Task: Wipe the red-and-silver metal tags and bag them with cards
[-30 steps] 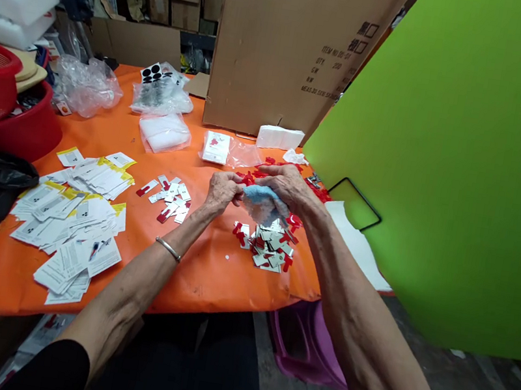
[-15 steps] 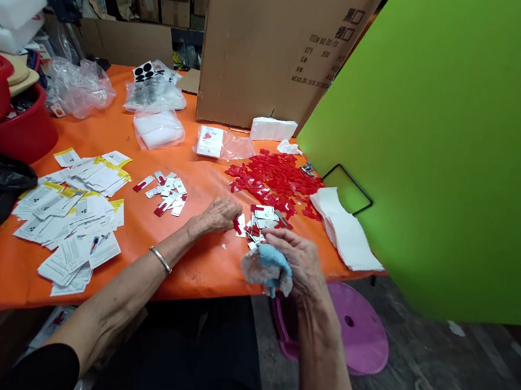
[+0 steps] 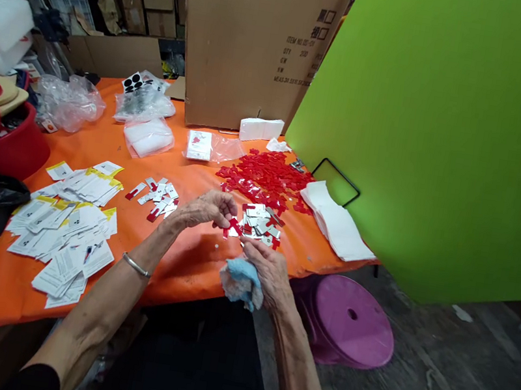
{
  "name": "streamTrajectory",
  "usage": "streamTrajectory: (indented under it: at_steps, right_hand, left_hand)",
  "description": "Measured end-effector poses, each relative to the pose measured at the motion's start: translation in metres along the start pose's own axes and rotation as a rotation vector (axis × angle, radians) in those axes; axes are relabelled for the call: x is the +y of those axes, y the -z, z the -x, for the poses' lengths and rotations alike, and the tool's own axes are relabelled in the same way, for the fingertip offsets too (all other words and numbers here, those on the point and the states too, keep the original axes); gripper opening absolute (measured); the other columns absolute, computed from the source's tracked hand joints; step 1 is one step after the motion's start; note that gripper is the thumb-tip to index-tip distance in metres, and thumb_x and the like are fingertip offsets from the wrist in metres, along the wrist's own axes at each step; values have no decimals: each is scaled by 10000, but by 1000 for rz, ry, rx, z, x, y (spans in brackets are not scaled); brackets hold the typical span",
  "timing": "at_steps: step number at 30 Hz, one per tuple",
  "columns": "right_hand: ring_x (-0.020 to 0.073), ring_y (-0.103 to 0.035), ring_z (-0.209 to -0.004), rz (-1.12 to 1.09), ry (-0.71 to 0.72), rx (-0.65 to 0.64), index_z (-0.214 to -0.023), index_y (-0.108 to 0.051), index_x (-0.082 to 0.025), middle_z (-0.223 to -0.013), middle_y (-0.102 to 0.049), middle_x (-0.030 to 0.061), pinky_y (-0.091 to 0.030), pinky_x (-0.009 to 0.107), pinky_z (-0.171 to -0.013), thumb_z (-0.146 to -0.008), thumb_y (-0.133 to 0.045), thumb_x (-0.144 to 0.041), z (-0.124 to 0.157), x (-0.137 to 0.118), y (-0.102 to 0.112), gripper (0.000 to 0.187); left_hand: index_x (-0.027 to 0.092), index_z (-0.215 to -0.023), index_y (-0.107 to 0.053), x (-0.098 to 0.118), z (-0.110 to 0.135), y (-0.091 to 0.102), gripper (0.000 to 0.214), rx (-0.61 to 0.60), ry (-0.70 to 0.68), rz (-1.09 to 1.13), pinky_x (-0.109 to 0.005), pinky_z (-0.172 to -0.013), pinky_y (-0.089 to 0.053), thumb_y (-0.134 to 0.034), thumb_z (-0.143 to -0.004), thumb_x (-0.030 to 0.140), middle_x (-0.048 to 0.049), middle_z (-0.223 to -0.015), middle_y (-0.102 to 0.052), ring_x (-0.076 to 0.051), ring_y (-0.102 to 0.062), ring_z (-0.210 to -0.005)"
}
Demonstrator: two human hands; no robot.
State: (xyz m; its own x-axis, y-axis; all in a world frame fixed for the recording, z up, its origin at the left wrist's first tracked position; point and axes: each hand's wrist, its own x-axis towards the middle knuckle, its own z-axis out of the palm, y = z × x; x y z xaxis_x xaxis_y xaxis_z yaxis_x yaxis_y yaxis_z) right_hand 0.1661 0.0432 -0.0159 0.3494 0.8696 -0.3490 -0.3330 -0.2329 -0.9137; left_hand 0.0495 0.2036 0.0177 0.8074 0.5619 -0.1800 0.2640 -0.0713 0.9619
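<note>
My left hand (image 3: 209, 207) is closed, its thumb and fingertips pinching a small red flat piece (image 3: 234, 226) over the table's front part. My right hand (image 3: 269, 270) grips a crumpled blue and white cloth (image 3: 241, 280) under its fingers. Its thumb and forefinger come together close to the red piece; whether they touch it I cannot tell. Just beyond both hands lies a small pile of silvery plates with red parts (image 3: 260, 220). A similar pile of plates (image 3: 159, 196) lies left of my left hand. Behind the hands spreads a heap of red pieces (image 3: 266, 175).
Printed cards (image 3: 68, 237) lie in piles on the orange table cover (image 3: 129, 273) at left. Red baskets (image 3: 16, 143) stand beyond them. A large carton (image 3: 256, 36) and a green panel (image 3: 439, 131) bound the back and right. A purple stool (image 3: 354, 322) stands below the right edge.
My right hand with the cloth has moved left, towards my left hand. A red piece now shows more clearly at the left fingertips. The whole view has shifted slightly.
</note>
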Motion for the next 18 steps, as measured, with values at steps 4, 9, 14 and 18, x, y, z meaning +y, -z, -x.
streamTrajectory:
  at_steps: [4, 9, 14, 18]
  right_hand:
    - [97, -420, -422, 143, 157, 32, -554, -587, -200, -461, -512, -47, -345, 232, -428, -606, -685, -402, -14, -12, -12, 231]
    - [115, -457, -449, 288, 248, 131, -556, -584, -186, -463, -514, -30, -360, 234, -441, -641, -614, -412, -34, -32, -9, 244]
    - [151, -558, -605, 514, 351, 119, -631, -667, -177, -583, -619, -1, -429, 241, -568, -576, -601, -238, -82, -59, -18, 105]
    - [144, -526, -553, 501, 325, 143, -633, -670, -165, -529, -593, -8, -408, 240, -519, -540, -596, -218, -111, -62, -15, 131]
  left_hand:
    - [144, -716, -574, 8, 18, -10, 261, -68, 0, 137, -216, -456, -397, -617, -473, 61, 12, -559, -574, -104, -522, -485]
    - [152, -766, -576, -14, 9, 14, 278, 216, 7, -46, -227, -511, -412, -564, -510, 42, 20, -591, -556, -105, -522, -517]
    - [171, -677, -596, -27, -18, 23, 217, 499, 9, -334, -266, -639, -413, -551, -519, 29, -5, -622, -562, -170, -547, -688]
    - [169, -729, -625, -27, -21, 1, 219, 556, 17, -543, -315, -735, -398, -501, -596, 46, -58, -746, -612, -224, -559, -815]
